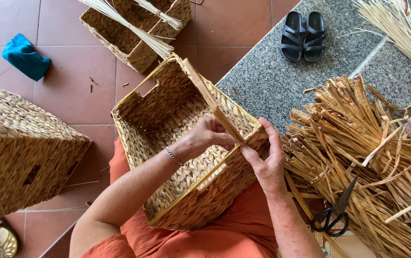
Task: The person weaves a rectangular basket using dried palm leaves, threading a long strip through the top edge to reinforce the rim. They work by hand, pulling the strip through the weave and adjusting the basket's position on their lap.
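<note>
- Woven straw makes up the basket (186, 157) resting on your lap, tilted with its open side toward you, over orange cloth (224, 234).
- Your left hand (200, 140) reaches inside the basket; its fingers (224, 138) are curled shut around a flat straw strip (210, 98) at the basket's right rim.
- Your right hand (267, 162) presses against the outside of that same rim, thumb on the edge and fingers wrapped around the corner, gripping the basket.
- That strip runs from your fingers up along the rim toward the basket's far corner.
- Right of the basket lies a heap of dried straw (358, 162), with black scissors (334, 217) lying at its near edge.
- Beyond the basket, a second basket (133, 33) sits on the tiled floor (62, 91) with pale straw bundles (129, 24) lying across it.
- Left of the basket, a third basket (19, 153) lies overturned, and a blue cloth (23, 57) lies beyond it.
- Black sandals (303, 36) stand on the grey stone step (263, 81), beyond and to the right of the basket.
</note>
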